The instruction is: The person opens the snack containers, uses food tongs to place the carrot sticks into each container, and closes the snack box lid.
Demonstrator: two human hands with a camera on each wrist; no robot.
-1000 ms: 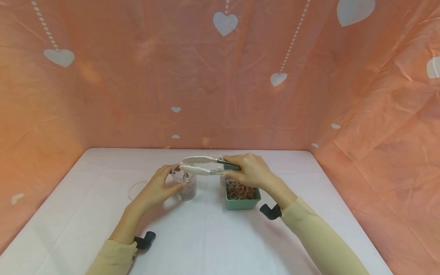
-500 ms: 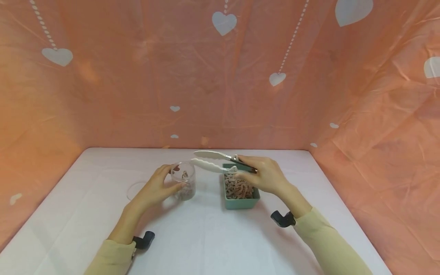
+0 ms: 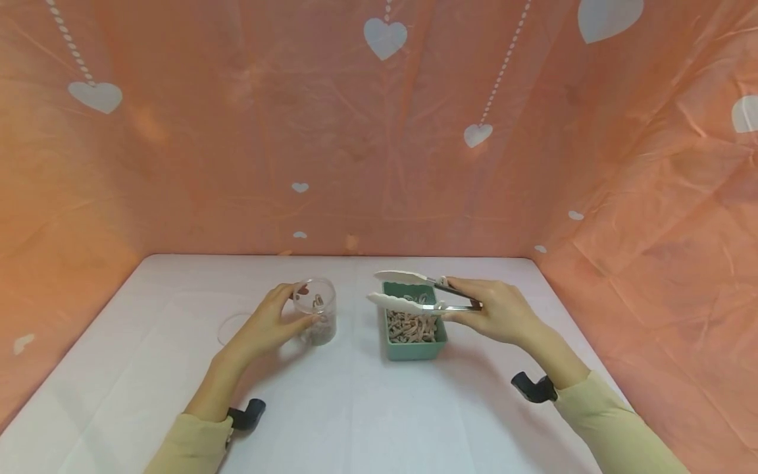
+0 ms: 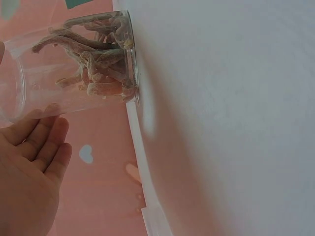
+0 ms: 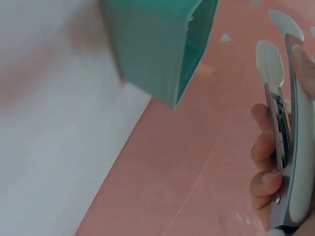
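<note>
White tabletop [image 3: 367, 408], orange heart-printed backdrop [image 3: 343, 131]

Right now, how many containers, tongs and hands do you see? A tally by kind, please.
Containers: 2 (jar, green box)
Tongs: 1 pair
Hands: 2 (left hand, right hand)
Total: 5

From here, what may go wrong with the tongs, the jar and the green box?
The brown pieces lie jumbled in the green box, so the tongs, held open above it by the right hand, might lift several and drop some on the table. The left hand holds the jar upright; if the tongs knock it, it could tip. No hand steadies the green box, so it might slide if pushed.
</note>
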